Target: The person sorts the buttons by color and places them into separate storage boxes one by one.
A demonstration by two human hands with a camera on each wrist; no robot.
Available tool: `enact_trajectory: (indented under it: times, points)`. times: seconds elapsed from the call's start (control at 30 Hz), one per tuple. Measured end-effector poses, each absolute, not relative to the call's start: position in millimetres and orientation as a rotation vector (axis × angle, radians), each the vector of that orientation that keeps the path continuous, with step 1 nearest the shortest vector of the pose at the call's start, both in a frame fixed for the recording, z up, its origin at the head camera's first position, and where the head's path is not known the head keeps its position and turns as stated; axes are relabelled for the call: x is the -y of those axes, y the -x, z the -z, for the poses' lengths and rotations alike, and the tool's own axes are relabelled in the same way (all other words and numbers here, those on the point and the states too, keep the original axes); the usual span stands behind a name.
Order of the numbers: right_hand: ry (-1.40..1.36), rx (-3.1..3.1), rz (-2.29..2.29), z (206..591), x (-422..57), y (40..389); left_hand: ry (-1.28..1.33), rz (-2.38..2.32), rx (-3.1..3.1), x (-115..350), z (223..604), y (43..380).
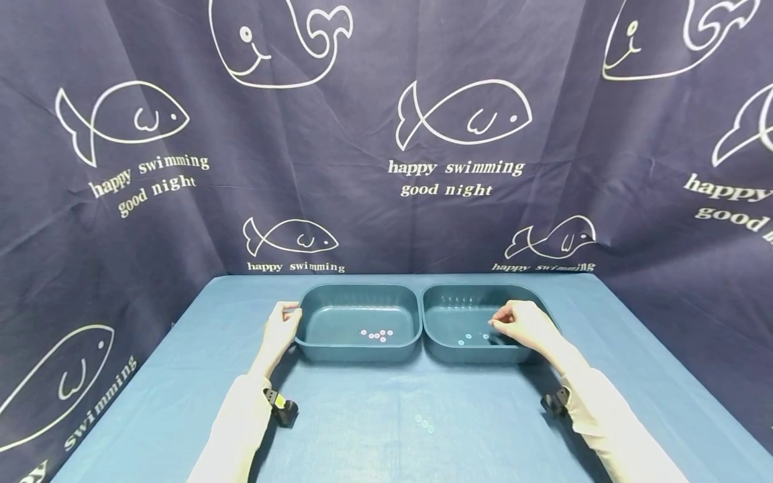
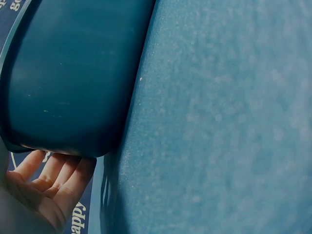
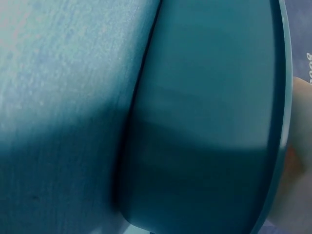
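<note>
Two dark teal bins sit side by side, touching, at the far middle of the blue desk [image 1: 181, 376]. The left hand [image 1: 281, 330] rests against the outer left rim of the left bin [image 1: 314, 349], fingers loosely bent round its edge, likely to steady it. The right hand [image 1: 524, 323] hovers over the right bin [image 1: 447, 350] with fingertips drawn together in a pinch; whether a bead is between them is too small to tell. Pink beads [image 1: 377, 334] lie in the left bin, pale blue beads [image 1: 468, 337] in the right, and a few more beads [image 1: 425, 423] wait on the desk nearer the person, so colours seem kept apart
</note>
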State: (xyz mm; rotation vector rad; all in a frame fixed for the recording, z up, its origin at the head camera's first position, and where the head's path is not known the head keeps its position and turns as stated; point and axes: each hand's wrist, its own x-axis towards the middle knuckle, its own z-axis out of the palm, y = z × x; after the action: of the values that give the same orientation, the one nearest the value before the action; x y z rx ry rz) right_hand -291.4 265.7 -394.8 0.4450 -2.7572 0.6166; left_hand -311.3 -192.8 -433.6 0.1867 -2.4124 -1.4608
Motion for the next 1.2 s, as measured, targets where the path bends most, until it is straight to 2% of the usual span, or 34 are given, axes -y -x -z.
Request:
enact_trajectory:
  times: [0.77,1.2]
  points:
    - [-0.807,2.373,-0.787,385,-226,271,-0.190,1.458,2.421,194,435,313]
    - [-0.951,2.381,-0.905,386,-198,250,-0.187,1.452,2.432,193,433,311]
